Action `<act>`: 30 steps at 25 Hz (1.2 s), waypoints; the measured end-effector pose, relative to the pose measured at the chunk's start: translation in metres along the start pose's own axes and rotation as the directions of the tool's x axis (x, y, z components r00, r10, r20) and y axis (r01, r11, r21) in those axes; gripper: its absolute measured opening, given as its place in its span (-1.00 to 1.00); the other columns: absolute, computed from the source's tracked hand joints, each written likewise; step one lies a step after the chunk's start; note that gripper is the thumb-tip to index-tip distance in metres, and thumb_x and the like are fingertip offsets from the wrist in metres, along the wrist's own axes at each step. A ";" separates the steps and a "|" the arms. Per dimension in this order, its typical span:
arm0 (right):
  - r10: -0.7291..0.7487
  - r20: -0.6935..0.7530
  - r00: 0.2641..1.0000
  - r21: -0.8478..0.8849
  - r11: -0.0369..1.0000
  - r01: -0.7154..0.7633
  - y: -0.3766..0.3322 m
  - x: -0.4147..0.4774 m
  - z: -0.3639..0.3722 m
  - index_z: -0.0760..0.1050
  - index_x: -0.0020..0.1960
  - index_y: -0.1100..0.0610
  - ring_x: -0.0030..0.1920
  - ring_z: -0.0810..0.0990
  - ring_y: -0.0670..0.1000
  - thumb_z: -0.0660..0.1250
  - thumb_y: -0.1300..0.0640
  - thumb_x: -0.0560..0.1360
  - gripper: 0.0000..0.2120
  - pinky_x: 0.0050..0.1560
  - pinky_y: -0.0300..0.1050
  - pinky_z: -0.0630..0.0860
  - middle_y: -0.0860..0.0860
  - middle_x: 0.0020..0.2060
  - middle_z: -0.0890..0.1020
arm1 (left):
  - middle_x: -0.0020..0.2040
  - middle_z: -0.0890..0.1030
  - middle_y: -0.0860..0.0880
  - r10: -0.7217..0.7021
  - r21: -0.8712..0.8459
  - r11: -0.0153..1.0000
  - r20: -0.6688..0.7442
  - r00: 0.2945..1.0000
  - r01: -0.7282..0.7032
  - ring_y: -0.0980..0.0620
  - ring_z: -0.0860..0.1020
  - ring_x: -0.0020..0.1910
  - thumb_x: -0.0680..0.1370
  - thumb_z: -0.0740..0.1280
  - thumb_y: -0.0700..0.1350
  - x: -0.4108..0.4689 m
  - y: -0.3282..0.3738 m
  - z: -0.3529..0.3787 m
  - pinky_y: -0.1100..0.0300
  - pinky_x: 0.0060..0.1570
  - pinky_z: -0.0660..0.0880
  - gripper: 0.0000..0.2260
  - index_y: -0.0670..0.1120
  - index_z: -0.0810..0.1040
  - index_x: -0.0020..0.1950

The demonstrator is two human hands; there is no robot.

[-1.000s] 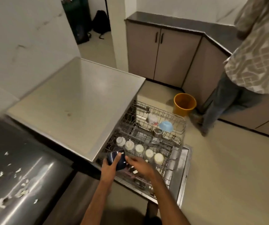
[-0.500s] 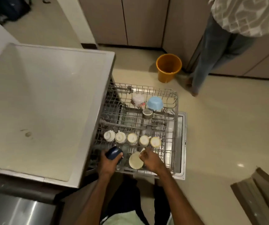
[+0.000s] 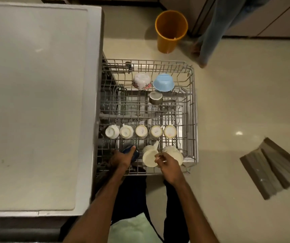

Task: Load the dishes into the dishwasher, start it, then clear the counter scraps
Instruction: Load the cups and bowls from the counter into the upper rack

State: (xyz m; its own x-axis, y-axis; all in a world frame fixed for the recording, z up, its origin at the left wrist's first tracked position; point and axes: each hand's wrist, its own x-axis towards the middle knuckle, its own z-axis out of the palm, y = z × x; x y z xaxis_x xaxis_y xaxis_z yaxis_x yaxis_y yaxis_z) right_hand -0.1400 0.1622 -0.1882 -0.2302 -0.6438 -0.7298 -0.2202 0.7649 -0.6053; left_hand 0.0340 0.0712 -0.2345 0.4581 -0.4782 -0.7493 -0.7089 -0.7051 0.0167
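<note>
My left hand [image 3: 123, 159] grips the dark blue cup [image 3: 127, 149]. Its slot in the dishwasher rack [image 3: 158, 60] lies right beneath, just left of the cream mug [image 3: 149, 157] my right hand [image 3: 168, 163] pinches.

Rack [image 3: 192, 106]: mid band open between cup row [image 3: 141, 131] and blue bowl [image 3: 163, 83], bar one steel cup [image 3: 155, 97]. Near row tight: dark cup [image 3: 129, 149] in my left hand [image 3: 121, 158], two cream mugs [image 3: 149, 157] beside.
</note>
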 end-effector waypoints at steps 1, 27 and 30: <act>0.004 -0.021 1.000 0.010 1.000 -0.004 0.000 0.003 0.002 0.58 0.12 0.14 0.06 0.62 0.07 0.30 0.14 0.60 -0.85 0.15 0.11 0.56 0.04 0.02 0.66 | 0.30 0.52 -0.28 -0.008 0.049 0.999 0.026 1.000 0.007 -0.28 0.48 0.30 0.35 0.33 0.49 0.003 0.004 0.002 -0.03 0.23 0.40 -0.11 -0.22 0.47 0.36; -0.119 0.128 0.985 -0.490 0.855 0.167 0.011 -0.011 0.009 0.55 0.15 0.17 0.06 0.60 0.13 0.22 0.11 0.62 -0.79 0.00 -0.06 0.51 0.14 0.08 0.65 | 0.18 0.61 -0.20 0.355 0.329 0.889 -0.060 0.933 -0.317 -0.20 0.56 0.17 0.60 0.25 0.11 0.001 -0.016 -0.008 0.01 0.11 0.48 -0.64 -0.14 0.52 0.21; -0.195 0.162 0.967 -0.609 0.752 0.254 0.003 -0.010 -0.004 0.50 0.26 0.13 0.17 0.53 0.12 0.20 0.10 0.62 -0.74 0.11 -0.03 0.52 0.09 0.21 0.56 | 0.35 0.47 -0.12 0.557 0.282 0.777 0.106 0.823 -0.562 -0.16 0.47 0.29 0.53 0.40 0.04 -0.009 -0.025 -0.002 0.00 0.22 0.46 -0.54 -0.05 0.42 0.38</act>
State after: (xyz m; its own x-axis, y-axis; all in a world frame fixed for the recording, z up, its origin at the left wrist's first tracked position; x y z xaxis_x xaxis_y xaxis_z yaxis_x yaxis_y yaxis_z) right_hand -0.1424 0.1708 -0.1818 -0.0261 -0.7684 -0.6395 -0.8010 0.3988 -0.4465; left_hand 0.0486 0.0916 -0.2271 -0.0747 -0.7315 -0.6778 -0.9598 -0.1316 0.2479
